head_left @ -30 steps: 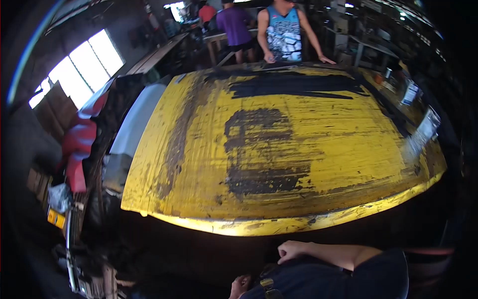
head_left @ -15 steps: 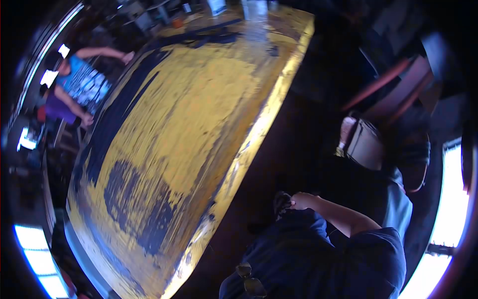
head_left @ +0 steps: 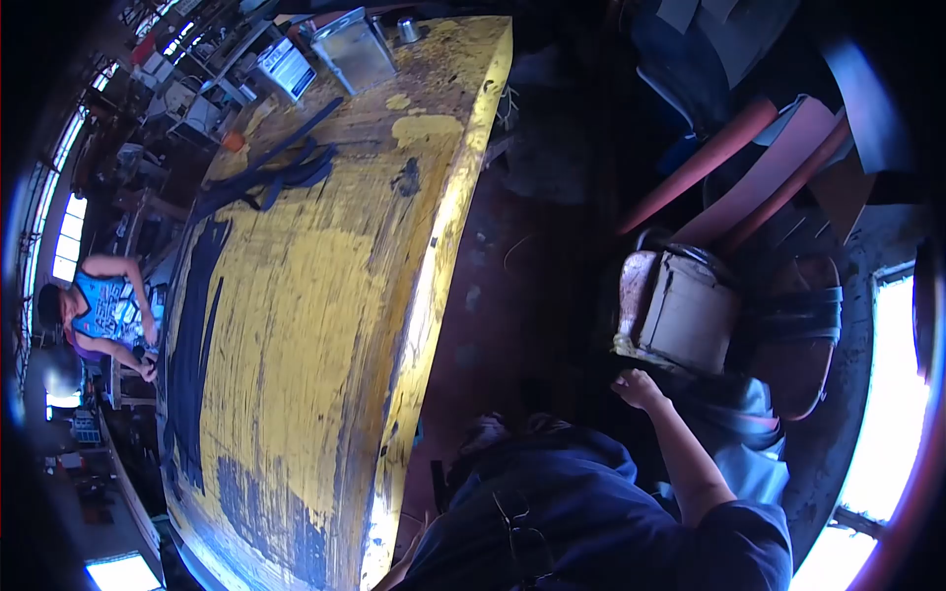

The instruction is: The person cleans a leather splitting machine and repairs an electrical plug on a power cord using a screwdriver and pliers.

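Observation:
My right hand (head_left: 639, 387) is held out in the air with its fingers curled, and I see nothing in them. It is nearest to a worn, pale box-shaped object (head_left: 690, 310) with a brownish side, beyond the fingertips. My left hand (head_left: 422, 537) shows only as a sliver low beside my body, close to the edge of the big worn yellow table (head_left: 305, 286); its fingers are mostly hidden. Long dark strips (head_left: 187, 364) lie along the table's far side. More dark strips (head_left: 281, 172) lie tangled toward its upper end.
Across the table a person (head_left: 103, 310) in a blue top has both hands near its edge. A metal can (head_left: 355, 49), a blue-and-white container (head_left: 286, 69) and a small metal cup (head_left: 409, 30) stand on the upper end. Reddish rolls (head_left: 709, 163) lean at upper right.
My view has turned and the table appears shifted left. My right hand has moved from in front of my body out toward the box-shaped object. My left hand's edge now shows.

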The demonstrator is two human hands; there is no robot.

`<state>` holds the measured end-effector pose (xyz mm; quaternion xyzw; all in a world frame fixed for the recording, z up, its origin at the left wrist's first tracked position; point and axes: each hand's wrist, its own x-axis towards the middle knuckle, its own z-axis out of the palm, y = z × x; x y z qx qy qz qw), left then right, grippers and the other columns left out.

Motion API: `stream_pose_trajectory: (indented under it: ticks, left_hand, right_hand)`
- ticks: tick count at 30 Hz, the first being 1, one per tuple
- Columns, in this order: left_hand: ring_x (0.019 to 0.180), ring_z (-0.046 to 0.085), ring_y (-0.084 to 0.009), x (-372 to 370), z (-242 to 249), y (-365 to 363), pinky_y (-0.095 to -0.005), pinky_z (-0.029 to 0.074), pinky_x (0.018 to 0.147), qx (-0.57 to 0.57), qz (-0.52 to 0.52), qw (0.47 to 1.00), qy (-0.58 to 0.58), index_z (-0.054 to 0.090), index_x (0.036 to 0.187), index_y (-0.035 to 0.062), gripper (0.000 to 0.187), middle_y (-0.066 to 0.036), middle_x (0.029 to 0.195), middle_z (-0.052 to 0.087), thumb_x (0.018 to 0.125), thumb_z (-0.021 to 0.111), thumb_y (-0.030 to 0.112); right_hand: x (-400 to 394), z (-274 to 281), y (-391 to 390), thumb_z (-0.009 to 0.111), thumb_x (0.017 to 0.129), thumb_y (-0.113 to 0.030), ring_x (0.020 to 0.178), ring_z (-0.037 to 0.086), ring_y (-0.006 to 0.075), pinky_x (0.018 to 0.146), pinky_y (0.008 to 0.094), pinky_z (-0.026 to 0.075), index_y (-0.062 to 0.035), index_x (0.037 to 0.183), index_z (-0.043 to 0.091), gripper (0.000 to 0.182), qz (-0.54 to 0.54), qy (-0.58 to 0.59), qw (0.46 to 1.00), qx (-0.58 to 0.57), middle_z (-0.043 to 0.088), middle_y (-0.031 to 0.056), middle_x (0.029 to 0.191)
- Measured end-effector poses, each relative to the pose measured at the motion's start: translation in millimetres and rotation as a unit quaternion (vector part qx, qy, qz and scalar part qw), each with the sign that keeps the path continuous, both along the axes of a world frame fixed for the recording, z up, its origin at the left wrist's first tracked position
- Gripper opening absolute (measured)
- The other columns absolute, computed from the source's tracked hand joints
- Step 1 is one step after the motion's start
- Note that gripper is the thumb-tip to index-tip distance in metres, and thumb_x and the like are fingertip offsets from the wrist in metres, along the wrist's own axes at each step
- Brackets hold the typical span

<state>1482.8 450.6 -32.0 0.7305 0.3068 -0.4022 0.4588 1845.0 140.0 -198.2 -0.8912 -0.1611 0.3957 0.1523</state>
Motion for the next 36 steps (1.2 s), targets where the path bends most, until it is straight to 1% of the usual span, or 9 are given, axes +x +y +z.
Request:
stream_pose_trajectory:
  ticks: [6,12,17,21,26,31,34,35,36]
  left_hand:
    - [0.089,0.062,-0.0329,78.8,14.4,39.4,-0.0398,0.048,0.079,-0.012,-0.084,0.996,0.038,0.064,0.097,0.0069,0.026,-0.020,0.095,0.063,0.083,0.055,0.026]
    - [0.088,0.062,-0.0342,223.7,5.9,96.8,-0.0412,0.048,0.078,0.030,-0.151,0.988,-0.018,0.063,0.097,0.0075,0.025,-0.020,0.093,0.063,0.083,0.054,0.026]
    - [0.088,0.060,-0.0376,368.3,-27.6,133.6,-0.0451,0.047,0.077,0.068,-0.111,0.978,-0.162,0.061,0.099,0.0078,0.028,-0.021,0.090,0.063,0.081,0.055,0.028]
    - [0.089,0.060,-0.0368,488.9,29.5,152.7,-0.0438,0.047,0.079,0.085,-0.072,0.964,-0.241,0.061,0.103,0.0077,0.033,-0.020,0.093,0.063,0.082,0.056,0.033]
    - [0.088,0.063,-0.0286,552.5,-4.8,185.5,-0.0372,0.048,0.080,0.011,-0.007,0.987,-0.158,0.062,0.105,0.0097,0.033,-0.015,0.097,0.065,0.082,0.060,0.033]
    - [0.090,0.061,-0.0165,604.8,-57.1,198.5,-0.0298,0.046,0.081,-0.127,0.157,0.958,-0.203,0.061,0.111,0.0075,0.031,-0.005,0.096,0.066,0.085,0.061,0.024]
    - [0.084,0.058,-0.0095,641.8,-62.6,197.4,-0.0233,0.045,0.076,-0.307,0.330,0.878,-0.159,0.060,0.112,0.0043,0.030,-0.002,0.094,0.065,0.088,0.059,0.022]
    - [0.082,0.057,-0.0080,660.5,-57.8,195.0,-0.0214,0.044,0.074,-0.319,0.354,0.861,-0.175,0.059,0.113,0.0041,0.030,-0.001,0.094,0.064,0.088,0.058,0.022]
    - [0.081,0.057,-0.0065,685.6,-48.3,192.0,-0.0195,0.043,0.071,-0.331,0.378,0.843,-0.190,0.059,0.113,0.0040,0.030,-0.001,0.094,0.064,0.089,0.058,0.022]
  right_hand:
    - [46.4,-18.5,-0.5,0.057,0.082,-0.033,0.102,0.057,0.0309,0.090,0.0388,0.045,-0.0082,0.099,0.064,0.031,0.027,0.021,0.996,-0.084,0.063,0.0153,0.103]
    - [161.0,15.7,80.6,0.053,0.085,-0.035,0.102,0.057,0.0312,0.089,0.0401,0.045,-0.0095,0.104,0.063,0.033,0.019,0.076,0.995,0.061,0.063,0.0154,0.103]
    - [283.2,10.4,134.5,0.053,0.085,-0.035,0.103,0.056,0.0332,0.090,0.0411,0.044,-0.0102,0.105,0.062,0.033,0.008,-0.071,0.997,0.011,0.063,0.0168,0.103]
    - [379.7,16.1,164.8,0.056,0.084,-0.033,0.099,0.058,0.0339,0.087,0.0402,0.045,-0.0057,0.100,0.064,0.032,0.019,0.005,0.999,0.040,0.063,0.0178,0.100]
    - [473.1,30.1,211.0,0.057,0.084,-0.032,0.101,0.057,0.0334,0.086,0.0393,0.046,-0.0046,0.100,0.064,0.032,-0.027,-0.025,0.998,0.058,0.062,0.0178,0.104]
    - [561.0,-12.7,231.0,0.058,0.084,-0.032,0.101,0.058,0.0313,0.086,0.0379,0.046,-0.0052,0.105,0.064,0.034,0.059,0.025,0.998,-0.027,0.061,0.0176,0.108]
    - [625.8,-53.0,238.8,0.059,0.083,-0.028,0.097,0.061,0.0293,0.084,0.0375,0.048,-0.0051,0.107,0.063,0.033,0.079,0.078,0.994,-0.007,0.062,0.0155,0.107]
    - [646.3,-80.4,232.6,0.059,0.083,-0.027,0.097,0.061,0.0292,0.083,0.0375,0.048,-0.0050,0.106,0.063,0.033,0.084,0.101,0.991,-0.008,0.063,0.0150,0.106]
    - [695.3,-219.2,188.5,0.061,0.081,-0.024,0.092,0.062,0.0275,0.079,0.0359,0.050,-0.0022,0.103,0.063,0.031,-0.065,0.244,0.965,0.076,0.065,0.0148,0.101]
